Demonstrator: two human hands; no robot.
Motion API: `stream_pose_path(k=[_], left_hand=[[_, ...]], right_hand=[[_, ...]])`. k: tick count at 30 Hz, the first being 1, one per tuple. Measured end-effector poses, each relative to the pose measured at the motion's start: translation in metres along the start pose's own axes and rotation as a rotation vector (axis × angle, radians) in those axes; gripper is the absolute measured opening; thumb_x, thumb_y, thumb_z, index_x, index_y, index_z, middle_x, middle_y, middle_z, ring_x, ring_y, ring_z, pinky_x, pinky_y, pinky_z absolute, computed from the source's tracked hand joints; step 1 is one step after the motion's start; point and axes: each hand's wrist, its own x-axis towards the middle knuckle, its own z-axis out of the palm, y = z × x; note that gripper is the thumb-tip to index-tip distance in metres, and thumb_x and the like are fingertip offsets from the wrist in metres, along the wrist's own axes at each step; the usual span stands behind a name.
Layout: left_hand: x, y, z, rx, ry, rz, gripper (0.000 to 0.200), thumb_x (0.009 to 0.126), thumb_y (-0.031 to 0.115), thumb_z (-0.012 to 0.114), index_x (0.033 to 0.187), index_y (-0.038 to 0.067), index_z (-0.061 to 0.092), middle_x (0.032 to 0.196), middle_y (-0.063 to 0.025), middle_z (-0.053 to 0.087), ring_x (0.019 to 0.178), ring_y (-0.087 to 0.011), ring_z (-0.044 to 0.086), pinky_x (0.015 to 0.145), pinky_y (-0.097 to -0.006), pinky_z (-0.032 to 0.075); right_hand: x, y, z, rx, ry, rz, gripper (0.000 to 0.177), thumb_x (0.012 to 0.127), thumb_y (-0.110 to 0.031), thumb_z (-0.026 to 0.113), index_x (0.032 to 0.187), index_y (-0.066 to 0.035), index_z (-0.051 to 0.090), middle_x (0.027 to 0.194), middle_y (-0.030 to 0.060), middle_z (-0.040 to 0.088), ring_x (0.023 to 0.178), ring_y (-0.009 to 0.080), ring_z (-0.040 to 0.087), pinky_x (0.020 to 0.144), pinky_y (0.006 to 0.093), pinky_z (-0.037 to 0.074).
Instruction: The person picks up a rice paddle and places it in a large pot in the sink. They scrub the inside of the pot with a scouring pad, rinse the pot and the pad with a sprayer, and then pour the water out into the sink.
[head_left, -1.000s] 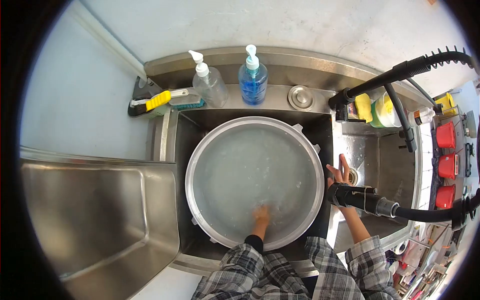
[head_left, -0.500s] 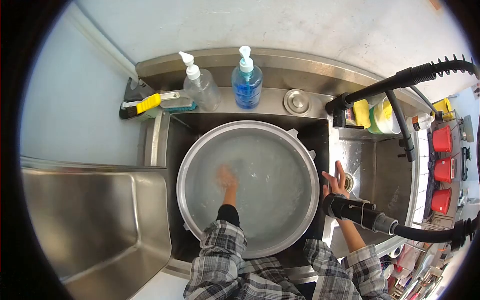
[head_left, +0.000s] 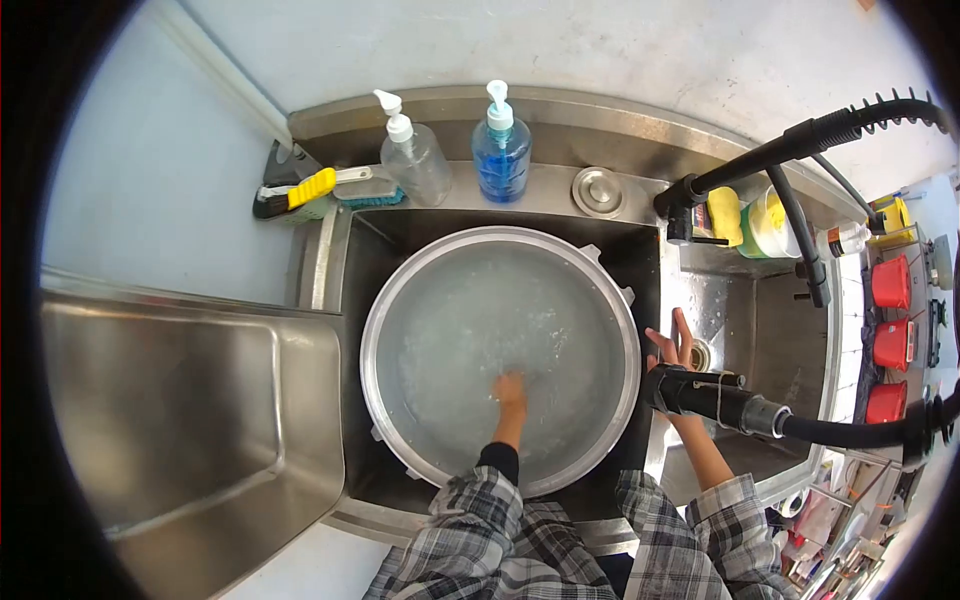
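A large round metal pot [head_left: 371, 400] full of cloudy water [head_left: 450, 320] sits in the middle sink basin. My left hand [head_left: 509, 388] is dipped into the water near the pot's centre; its fingers are blurred under the surface, so whether they grip anything is hidden. To the right of the pot, my right hand [head_left: 686, 352] is at the divider between the basins, fingers spread apart. A black spray faucet head [head_left: 705, 395] crosses in front of that hand and covers part of its palm and wrist.
Along the back ledge stand a clear pump bottle [head_left: 421, 170], a blue pump bottle [head_left: 501, 160] and a round metal drain cover [head_left: 599, 191]. A yellow-handled brush [head_left: 312, 188] lies at left. Black faucet pipes [head_left: 775, 150] arch over the right basin [head_left: 780, 330].
My left hand has moved through the water to the right and toward me, with bubbles where it was. My right hand stays at the divider. The view has shifted slightly.
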Motion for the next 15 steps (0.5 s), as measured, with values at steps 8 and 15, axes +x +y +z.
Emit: stream_pose_path(k=[8, 15], left_hand=[[-0.076, -0.048, 0.05, 0.26, 0.091, 0.169, 0.024, 0.086, 0.016, 0.047, 0.104, 0.01, 0.062, 0.099, -0.0096, 0.064, 0.089, -0.0279, 0.062, 0.077, -0.0419, 0.047], [-0.055, -0.009, 0.001, 0.249, -0.329, 0.153, 0.027, 0.086, 0.016, 0.048, 0.11, 0.014, 0.059, 0.097, -0.0075, 0.065, 0.086, -0.0258, 0.063, 0.073, -0.0406, 0.05]], right_hand=[[0.0, 0.006, 0.004, -0.196, 0.151, -0.114, 0.034, 0.08, -0.011, 0.059, 0.113, -0.022, 0.055, 0.144, 0.0074, 0.024, 0.086, 0.0258, 0.064, 0.057, 0.0317, 0.053], [0.004, -0.008, -0.005, -0.124, 0.081, 0.005, 0.036, 0.079, -0.009, 0.056, 0.113, -0.021, 0.055, 0.143, 0.0085, 0.024, 0.084, 0.0288, 0.063, 0.062, 0.035, 0.053]])
